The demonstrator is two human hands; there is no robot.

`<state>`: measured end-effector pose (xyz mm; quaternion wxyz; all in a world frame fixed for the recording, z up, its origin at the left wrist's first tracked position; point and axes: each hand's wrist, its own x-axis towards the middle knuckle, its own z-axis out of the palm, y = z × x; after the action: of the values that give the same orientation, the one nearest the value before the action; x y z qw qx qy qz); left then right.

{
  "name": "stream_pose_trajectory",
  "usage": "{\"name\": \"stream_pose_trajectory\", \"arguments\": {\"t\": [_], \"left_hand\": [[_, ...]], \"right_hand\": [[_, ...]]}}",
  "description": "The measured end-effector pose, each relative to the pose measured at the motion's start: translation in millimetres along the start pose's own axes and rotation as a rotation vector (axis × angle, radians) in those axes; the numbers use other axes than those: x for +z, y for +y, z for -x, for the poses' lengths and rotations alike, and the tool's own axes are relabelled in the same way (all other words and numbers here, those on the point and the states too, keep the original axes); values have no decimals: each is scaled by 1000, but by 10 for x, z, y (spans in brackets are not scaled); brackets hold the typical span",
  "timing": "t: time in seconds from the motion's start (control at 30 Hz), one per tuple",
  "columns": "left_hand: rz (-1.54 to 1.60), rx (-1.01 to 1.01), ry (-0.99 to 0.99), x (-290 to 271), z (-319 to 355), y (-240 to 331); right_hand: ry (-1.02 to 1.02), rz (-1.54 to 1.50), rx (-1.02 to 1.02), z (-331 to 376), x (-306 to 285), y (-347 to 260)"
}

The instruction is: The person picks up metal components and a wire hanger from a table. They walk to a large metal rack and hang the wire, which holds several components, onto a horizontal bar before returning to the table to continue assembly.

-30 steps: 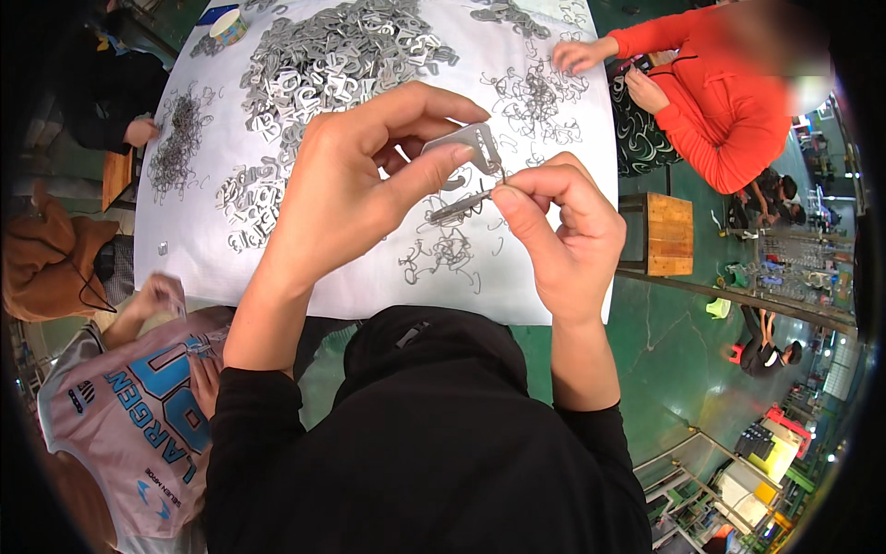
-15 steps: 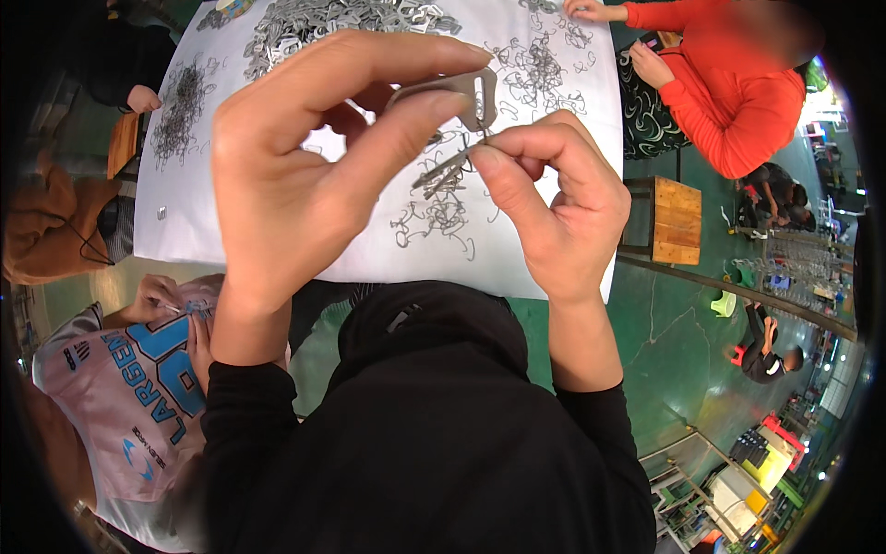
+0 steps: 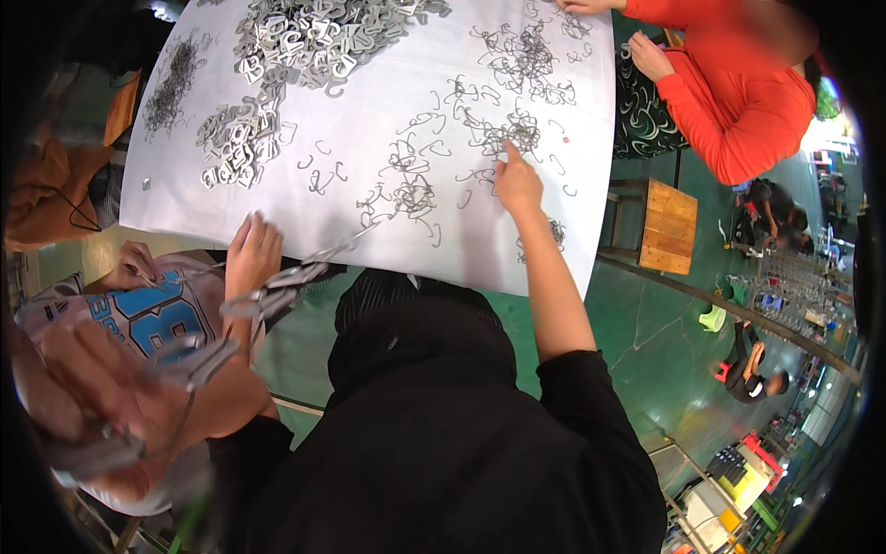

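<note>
My right hand point(image 3: 520, 185) reaches over the white-covered table point(image 3: 305, 208), index finger stretched onto a loose pile of thin wire hooks point(image 3: 517, 134); the other fingers are bent. No hook shows in its grip. My left hand point(image 3: 97, 388) is off the table at the lower left, close to the camera and smeared by motion. Beside it is a blurred grey metal piece point(image 3: 101, 454). Similar blurred grey shapes point(image 3: 297, 275) trail from there toward the table's near edge; whether they are linked I cannot tell.
Flat grey slotted metal pieces point(image 3: 300, 42) are heaped at the far side, with a smaller heap point(image 3: 242, 138) nearer. More wire hooks point(image 3: 175, 88) lie at left. A co-worker's hand point(image 3: 254, 249) rests at the near edge. A person in red point(image 3: 729, 102) sits right, by a wooden stool point(image 3: 669, 226).
My hands have parted from the grey slotted piece and wire they held together. The left swung down to the left; the right moved forward to the hook pile. A co-worker's hand came to the table edge.
</note>
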<state>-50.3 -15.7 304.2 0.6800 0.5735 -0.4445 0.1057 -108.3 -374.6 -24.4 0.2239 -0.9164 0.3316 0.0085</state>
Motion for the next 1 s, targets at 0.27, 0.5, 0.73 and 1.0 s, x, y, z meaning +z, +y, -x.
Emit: {"name": "stream_pose_trajectory", "arguments": {"t": [0.27,0.5,0.73,1.0], "left_hand": [[298,-120,-105,-73,672,338],[-284,-299,257,349,1364,332],[-251,-528,51,405,1985,73],[-266,-630,10,511,2333,-353]], "right_hand": [[-115,43,-166,184,33,-285],[-62,-29,-286,140,-25,-210],[-58,-42,-399,-123,215,-477],[-335,276,-527,-381,135,-774]]}}
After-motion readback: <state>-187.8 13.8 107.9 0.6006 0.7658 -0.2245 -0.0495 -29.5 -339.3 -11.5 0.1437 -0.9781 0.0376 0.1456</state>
